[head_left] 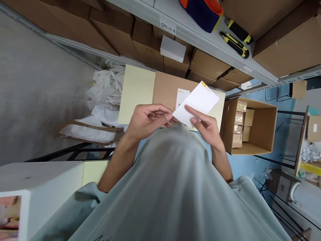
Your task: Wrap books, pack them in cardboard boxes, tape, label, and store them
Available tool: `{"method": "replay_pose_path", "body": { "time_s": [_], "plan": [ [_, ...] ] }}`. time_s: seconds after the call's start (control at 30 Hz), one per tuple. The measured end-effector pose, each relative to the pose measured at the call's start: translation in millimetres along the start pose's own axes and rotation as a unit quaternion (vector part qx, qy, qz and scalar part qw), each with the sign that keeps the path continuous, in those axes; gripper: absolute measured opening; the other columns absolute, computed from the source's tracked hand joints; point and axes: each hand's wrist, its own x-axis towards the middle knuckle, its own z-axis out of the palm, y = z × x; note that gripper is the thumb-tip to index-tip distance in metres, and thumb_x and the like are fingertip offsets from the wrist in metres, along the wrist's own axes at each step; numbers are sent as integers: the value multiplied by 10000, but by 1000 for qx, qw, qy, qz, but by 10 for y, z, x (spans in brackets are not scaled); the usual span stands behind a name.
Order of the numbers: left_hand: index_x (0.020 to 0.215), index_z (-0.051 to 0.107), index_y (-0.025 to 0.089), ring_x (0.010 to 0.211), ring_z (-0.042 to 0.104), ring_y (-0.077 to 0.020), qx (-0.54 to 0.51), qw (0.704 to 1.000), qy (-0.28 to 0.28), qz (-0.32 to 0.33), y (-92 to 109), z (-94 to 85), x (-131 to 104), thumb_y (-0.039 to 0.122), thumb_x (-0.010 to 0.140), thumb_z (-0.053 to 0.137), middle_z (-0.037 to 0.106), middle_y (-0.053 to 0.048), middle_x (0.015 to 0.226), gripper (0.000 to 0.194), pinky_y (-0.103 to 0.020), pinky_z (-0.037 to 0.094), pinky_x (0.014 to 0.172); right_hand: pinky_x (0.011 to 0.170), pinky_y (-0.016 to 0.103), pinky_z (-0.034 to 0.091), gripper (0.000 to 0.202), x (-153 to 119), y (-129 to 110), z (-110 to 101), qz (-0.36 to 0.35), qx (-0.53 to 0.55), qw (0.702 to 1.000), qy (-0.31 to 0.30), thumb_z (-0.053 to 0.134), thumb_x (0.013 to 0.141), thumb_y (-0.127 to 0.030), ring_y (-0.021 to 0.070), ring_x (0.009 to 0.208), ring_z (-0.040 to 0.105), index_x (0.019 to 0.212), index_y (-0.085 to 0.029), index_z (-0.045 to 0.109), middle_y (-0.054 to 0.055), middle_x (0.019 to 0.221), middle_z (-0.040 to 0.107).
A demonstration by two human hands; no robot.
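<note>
A white card or flat packet (198, 102) with a small orange logo at its top corner is tilted in front of me. My right hand (207, 127) grips its lower right edge between thumb and fingers. At its lower left corner, my left hand (151, 120) pinches with thumb and index finger, the other fingers curled. Behind it, a second white card with an orange mark (182, 95) lies on a brown sheet (164, 87) on the pale yellow tabletop (136, 90).
An open carton (262, 129) holding small boxes stands at the right. White plastic bags (104, 90) are heaped at the left. Beyond the table, a shelf (190, 36) bears cutter knives (235, 43); cartons sit below it. A white machine (50, 177) is at lower left.
</note>
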Motion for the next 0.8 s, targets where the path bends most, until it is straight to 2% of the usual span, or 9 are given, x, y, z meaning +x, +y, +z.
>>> {"method": "replay_pose_path", "body": {
  "time_s": [0.07,0.13,0.23,0.3,0.37,0.43,0.5,0.63,0.8],
  "plan": [
    [868,824,232,798,842,-300,4,1000,-10,6,-10,-115,2,462,857,863,834,-80,812,233,-413,723,699,1189,471,611,551,39,-18,119,5,-3,1000,8,630,1071,-671,291,1403,708,1485,-331,758,9,1480,770],
    [872,818,227,789,836,-288,9,1000,-18,17,-32,-215,13,460,870,851,834,-77,815,235,-399,716,692,1094,447,660,585,96,-5,239,16,-8,1000,16,618,1067,-694,277,1270,769,1509,-330,738,20,1408,802],
    [857,793,224,766,824,-262,20,999,-20,40,-66,-331,34,453,883,833,828,-64,810,235,-361,695,670,874,376,686,669,176,28,415,59,-54,995,51,621,1058,-703,205,852,783,1611,-328,638,1,1017,852],
    [844,770,226,764,821,-242,33,998,-15,55,-85,-389,39,437,889,822,819,-50,802,222,-329,681,666,752,317,633,668,200,16,531,85,-112,984,107,655,1048,-682,158,620,651,1599,-304,649,-62,696,711],
    [841,755,228,765,818,-223,50,996,-17,72,-104,-440,36,420,888,818,810,-37,799,208,-304,674,679,673,274,549,573,200,-40,652,86,-153,971,161,697,1032,-660,126,534,515,1451,-275,767,-99,561,522],
    [843,751,226,759,808,-204,68,993,-26,89,-129,-488,24,407,892,808,806,-30,806,195,-292,670,698,612,256,469,484,197,-123,776,71,-150,971,174,748,999,-657,110,531,438,1245,-254,853,-98,561,445],
    [844,751,224,737,785,-185,82,990,-34,108,-160,-532,7,393,901,786,803,-25,809,183,-286,664,700,575,254,420,448,212,-199,894,62,-123,979,152,802,953,-658,104,549,409,1109,-244,871,-84,591,455],
    [860,757,225,744,764,-174,92,988,-36,119,-223,-606,-38,355,915,738,809,-23,829,143,-288,655,710,563,257,394,382,289,-250,1056,73,-82,987,120,817,943,-608,104,565,400,1006,-232,853,-68,618,487],
    [852,747,220,752,768,-165,82,992,-18,96,-299,-640,-96,331,898,716,800,-18,820,124,-251,616,679,547,251,370,283,340,-186,1172,85,-82,987,109,750,980,-492,99,547,420,924,-218,794,-69,611,493]
  ]
}}
